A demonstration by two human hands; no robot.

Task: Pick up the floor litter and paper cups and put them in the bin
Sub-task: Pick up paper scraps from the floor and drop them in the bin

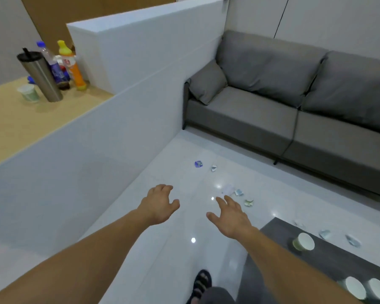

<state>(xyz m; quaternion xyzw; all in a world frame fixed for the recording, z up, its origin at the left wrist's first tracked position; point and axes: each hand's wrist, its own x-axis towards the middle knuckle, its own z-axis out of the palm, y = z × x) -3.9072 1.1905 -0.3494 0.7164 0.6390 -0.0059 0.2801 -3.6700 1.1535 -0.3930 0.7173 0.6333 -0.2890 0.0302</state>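
Both my hands reach out empty over the glossy white floor (173, 260), the left hand (160, 204) loosely curled and the right hand (230, 216) spread wide, so I judge I am going for the litter: paper scraps (248, 202) just past my right fingertips, a blue scrap (198, 164) farther toward the sofa (272, 106). Next I must stoop and pinch each flat piece off slick tile. The paper cups (304, 242) wait near the edges of the dark table (327, 260) at my right, a white partition (119, 128) flanks my left, and no bin shows.

Glossy white floor (239, 163) with light reflections, grey sofa (272, 110) against pale wall (327, 18), cushion (207, 83) at its left end, white partition (119, 128), wooden desk (20, 126) behind it, dark table (294, 273).
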